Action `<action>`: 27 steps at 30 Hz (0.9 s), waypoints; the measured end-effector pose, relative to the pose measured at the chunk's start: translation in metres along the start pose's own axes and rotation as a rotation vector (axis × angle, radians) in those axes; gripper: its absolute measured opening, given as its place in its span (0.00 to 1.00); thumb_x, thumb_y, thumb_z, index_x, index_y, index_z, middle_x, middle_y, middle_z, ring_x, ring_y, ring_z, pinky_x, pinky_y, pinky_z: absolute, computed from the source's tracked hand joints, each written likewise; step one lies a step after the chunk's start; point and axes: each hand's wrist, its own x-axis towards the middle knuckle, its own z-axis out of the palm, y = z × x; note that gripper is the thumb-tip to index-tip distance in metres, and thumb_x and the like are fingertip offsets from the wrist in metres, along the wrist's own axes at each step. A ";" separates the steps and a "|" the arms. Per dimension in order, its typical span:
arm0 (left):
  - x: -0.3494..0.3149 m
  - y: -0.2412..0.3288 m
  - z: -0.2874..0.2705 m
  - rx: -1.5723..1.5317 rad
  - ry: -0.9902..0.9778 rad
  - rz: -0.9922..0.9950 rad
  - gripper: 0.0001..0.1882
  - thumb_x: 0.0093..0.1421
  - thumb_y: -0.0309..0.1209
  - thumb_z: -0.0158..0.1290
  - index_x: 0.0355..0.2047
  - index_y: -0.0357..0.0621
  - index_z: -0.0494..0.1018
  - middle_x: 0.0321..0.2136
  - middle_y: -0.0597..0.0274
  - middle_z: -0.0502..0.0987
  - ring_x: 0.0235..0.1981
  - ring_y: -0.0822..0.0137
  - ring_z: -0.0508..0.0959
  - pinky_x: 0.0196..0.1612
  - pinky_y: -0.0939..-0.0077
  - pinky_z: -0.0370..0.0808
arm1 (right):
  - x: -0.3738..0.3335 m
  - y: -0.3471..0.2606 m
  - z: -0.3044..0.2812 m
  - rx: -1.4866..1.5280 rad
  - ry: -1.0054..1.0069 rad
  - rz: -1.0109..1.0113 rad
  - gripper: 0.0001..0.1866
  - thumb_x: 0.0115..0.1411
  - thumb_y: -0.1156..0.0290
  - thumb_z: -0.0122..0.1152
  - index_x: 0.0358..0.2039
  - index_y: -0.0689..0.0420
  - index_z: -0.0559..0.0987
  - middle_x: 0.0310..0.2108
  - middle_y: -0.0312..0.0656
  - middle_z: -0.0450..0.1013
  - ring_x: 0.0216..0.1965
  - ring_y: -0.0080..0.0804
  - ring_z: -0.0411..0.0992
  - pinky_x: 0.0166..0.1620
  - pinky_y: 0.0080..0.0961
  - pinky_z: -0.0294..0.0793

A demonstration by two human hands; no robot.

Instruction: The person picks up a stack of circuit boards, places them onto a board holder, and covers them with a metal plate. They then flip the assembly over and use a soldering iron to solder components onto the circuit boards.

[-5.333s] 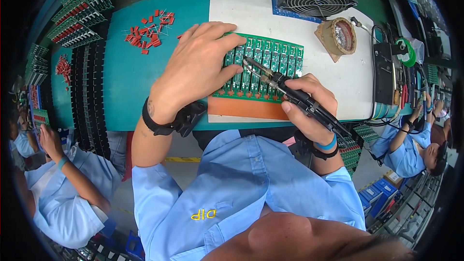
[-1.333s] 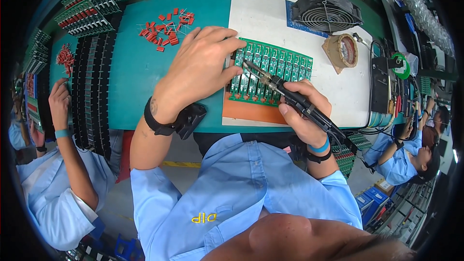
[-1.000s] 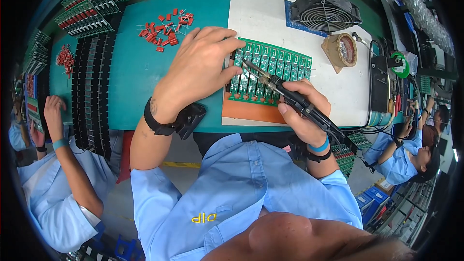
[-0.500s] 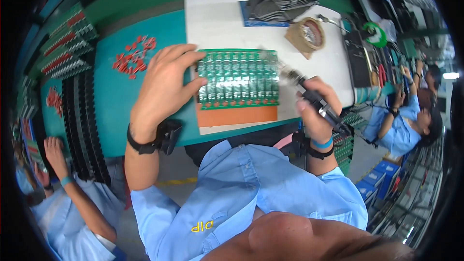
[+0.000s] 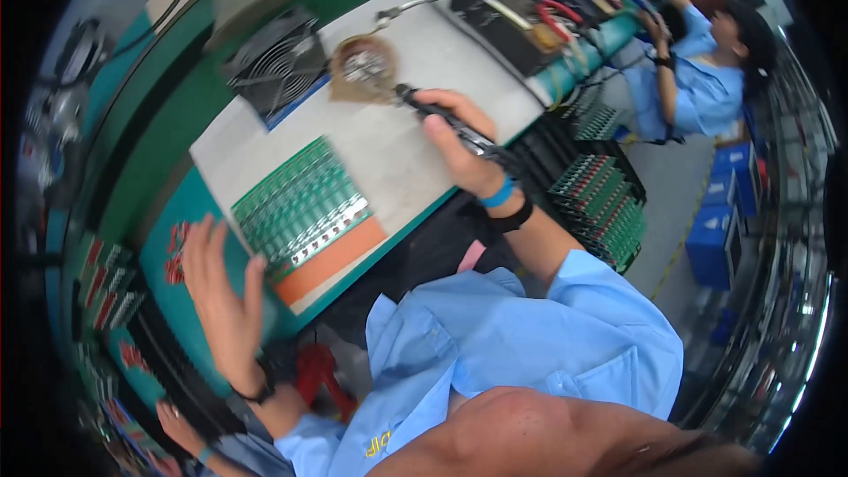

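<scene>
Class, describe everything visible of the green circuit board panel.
The circuit board panel is a flat green rectangle, glossy-looking, divided into slim, matching boards set side by side. Pale glare and dark spots line its near edge; motion blur hides finer parts. It lies flat, slanting across the picture, over the white sheet, with an orange sheet showing along its near edge. The left hand is open beside its left end; whether they touch is unclear.

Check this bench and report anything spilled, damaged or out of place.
Nothing looks clearly damaged, though blur hides fine detail. What stands out is the heap of red components by the left hand: they lie loose on the teal mat and could pass for a spill, but may be set out that way.
</scene>
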 end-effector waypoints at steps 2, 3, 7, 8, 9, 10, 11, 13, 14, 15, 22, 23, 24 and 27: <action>-0.003 0.051 0.007 -0.066 0.014 0.154 0.30 0.55 0.29 0.66 0.59 0.40 0.73 0.63 0.47 0.70 0.64 0.43 0.69 0.64 0.45 0.65 | -0.001 0.002 0.003 0.272 0.024 0.127 0.21 0.69 0.66 0.62 0.58 0.63 0.75 0.41 0.42 0.78 0.43 0.24 0.74 0.49 0.23 0.73; -0.003 0.077 0.016 -0.136 -0.091 0.220 0.30 0.54 0.30 0.67 0.58 0.40 0.74 0.63 0.48 0.70 0.64 0.45 0.69 0.64 0.47 0.65 | 0.000 0.004 -0.002 0.268 0.035 0.120 0.21 0.69 0.66 0.62 0.58 0.63 0.75 0.41 0.42 0.78 0.43 0.24 0.74 0.49 0.23 0.73; -0.013 0.123 0.059 -0.242 -0.209 0.379 0.31 0.53 0.34 0.68 0.58 0.41 0.75 0.63 0.50 0.70 0.66 0.48 0.68 0.63 0.49 0.64 | -0.003 0.010 -0.003 0.282 0.032 0.046 0.25 0.70 0.63 0.61 0.62 0.63 0.72 0.39 0.42 0.78 0.41 0.24 0.74 0.46 0.23 0.73; -0.016 0.124 0.068 -0.208 -0.198 0.356 0.31 0.54 0.35 0.68 0.58 0.42 0.75 0.63 0.51 0.71 0.66 0.49 0.67 0.63 0.48 0.62 | -0.004 0.012 -0.003 0.290 0.015 0.033 0.26 0.71 0.63 0.60 0.63 0.63 0.71 0.39 0.42 0.78 0.40 0.24 0.74 0.46 0.22 0.73; -0.018 0.126 0.073 -0.174 -0.186 0.333 0.32 0.55 0.36 0.67 0.59 0.42 0.74 0.63 0.52 0.71 0.67 0.49 0.67 0.64 0.48 0.61 | -0.004 0.013 -0.003 0.296 -0.003 0.019 0.26 0.71 0.63 0.60 0.64 0.63 0.70 0.38 0.42 0.77 0.40 0.25 0.74 0.45 0.22 0.73; -0.019 0.128 0.075 -0.140 -0.174 0.311 0.32 0.55 0.37 0.67 0.60 0.43 0.74 0.63 0.53 0.71 0.67 0.50 0.66 0.65 0.47 0.59 | -0.005 0.014 -0.004 0.303 -0.021 0.004 0.27 0.71 0.62 0.59 0.65 0.63 0.68 0.38 0.42 0.77 0.39 0.25 0.73 0.44 0.22 0.72; -0.020 0.129 0.076 -0.140 -0.172 0.316 0.32 0.55 0.37 0.67 0.60 0.43 0.74 0.63 0.53 0.71 0.67 0.50 0.66 0.65 0.47 0.59 | -0.005 0.014 -0.004 0.301 -0.017 0.001 0.27 0.71 0.62 0.59 0.65 0.63 0.68 0.38 0.42 0.77 0.39 0.25 0.73 0.44 0.22 0.72; -0.021 0.132 0.075 -0.074 -0.174 0.309 0.35 0.55 0.37 0.68 0.62 0.44 0.73 0.64 0.57 0.71 0.68 0.51 0.65 0.66 0.48 0.56 | -0.007 0.013 -0.006 0.292 -0.048 0.011 0.31 0.71 0.64 0.58 0.68 0.63 0.63 0.38 0.42 0.77 0.38 0.25 0.74 0.44 0.22 0.73; -0.023 0.133 0.073 -0.039 -0.175 0.297 0.36 0.54 0.38 0.68 0.63 0.45 0.72 0.64 0.59 0.71 0.69 0.52 0.64 0.66 0.48 0.55 | -0.007 0.012 -0.005 0.292 -0.071 0.017 0.32 0.71 0.65 0.58 0.70 0.63 0.60 0.37 0.42 0.77 0.38 0.25 0.74 0.44 0.22 0.73; -0.023 0.134 0.073 -0.036 -0.174 0.294 0.36 0.54 0.38 0.68 0.63 0.45 0.72 0.64 0.59 0.71 0.69 0.52 0.64 0.66 0.48 0.55 | -0.008 0.012 -0.004 0.294 -0.074 0.016 0.32 0.71 0.65 0.58 0.70 0.63 0.60 0.37 0.42 0.77 0.38 0.25 0.74 0.44 0.22 0.73; -0.024 0.139 0.078 -0.008 -0.168 0.255 0.37 0.54 0.41 0.68 0.64 0.47 0.72 0.65 0.64 0.71 0.69 0.56 0.65 0.65 0.48 0.55 | 0.010 0.006 -0.016 0.249 0.189 -0.170 0.49 0.68 0.71 0.55 0.77 0.57 0.33 0.35 0.42 0.77 0.33 0.27 0.74 0.39 0.26 0.75; -0.028 0.140 0.076 0.006 -0.187 0.200 0.37 0.54 0.41 0.68 0.64 0.47 0.72 0.65 0.64 0.71 0.69 0.56 0.65 0.65 0.48 0.55 | 0.023 0.011 -0.030 0.215 0.257 -0.235 0.50 0.68 0.71 0.55 0.78 0.55 0.31 0.36 0.42 0.76 0.31 0.28 0.74 0.38 0.27 0.76; -0.028 0.139 0.075 -0.009 -0.167 0.223 0.37 0.54 0.41 0.68 0.64 0.48 0.72 0.65 0.64 0.71 0.68 0.56 0.66 0.65 0.47 0.55 | 0.040 0.025 -0.061 -0.113 0.284 -0.376 0.47 0.69 0.71 0.53 0.78 0.53 0.34 0.36 0.43 0.75 0.27 0.32 0.73 0.36 0.31 0.77; -0.029 0.138 0.080 -0.009 -0.154 0.199 0.38 0.53 0.41 0.69 0.64 0.50 0.72 0.65 0.64 0.70 0.68 0.58 0.66 0.64 0.46 0.56 | 0.054 -0.019 -0.074 0.423 0.443 -0.233 0.40 0.70 0.69 0.53 0.76 0.53 0.44 0.38 0.42 0.75 0.33 0.34 0.73 0.39 0.36 0.76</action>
